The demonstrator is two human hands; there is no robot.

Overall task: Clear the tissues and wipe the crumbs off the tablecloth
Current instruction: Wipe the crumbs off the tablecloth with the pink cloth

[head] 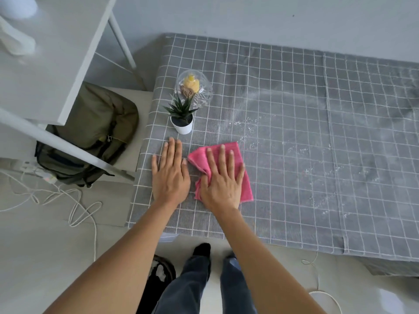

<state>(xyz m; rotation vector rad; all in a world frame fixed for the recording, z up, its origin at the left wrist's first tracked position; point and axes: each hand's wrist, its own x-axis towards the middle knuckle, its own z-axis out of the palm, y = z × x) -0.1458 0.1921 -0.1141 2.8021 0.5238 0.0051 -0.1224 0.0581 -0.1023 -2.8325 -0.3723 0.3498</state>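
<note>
I see the worktop filling the centre and right of the frame, covered by a grey tablecloth [294, 137] with a white grid. White crumbs [251, 125] lie scattered across its middle, from just right of the plant pot down toward the lower right, with pale smears further right.

At the upper left a white shelf unit [56, 64] juts over the floor, and its slanted leg crosses in front of an olive backpack [95, 132] just beside the worktop's left edge. White cables [77, 207] loop over the floor at lower left. At the bottom centre, between my arms, a dark bin [163, 275] holds something white; I cannot tell if it is tissue.

My right hand [223, 180] lies flat on a pink cloth [235, 164] near the lower-left corner of the tablecloth, fingers [222, 155] spread and pressing, not curled around it. My left hand [170, 175] is just beside it, palm down on bare fabric, fingers extended and holding nothing.

Above the hands stand 2 objects, touching or nearly so: a clear glass dome [195, 89] enclosing a yellow and tan ornament, and in front of it a small white pot [182, 125] with a spiky green plant.
</note>
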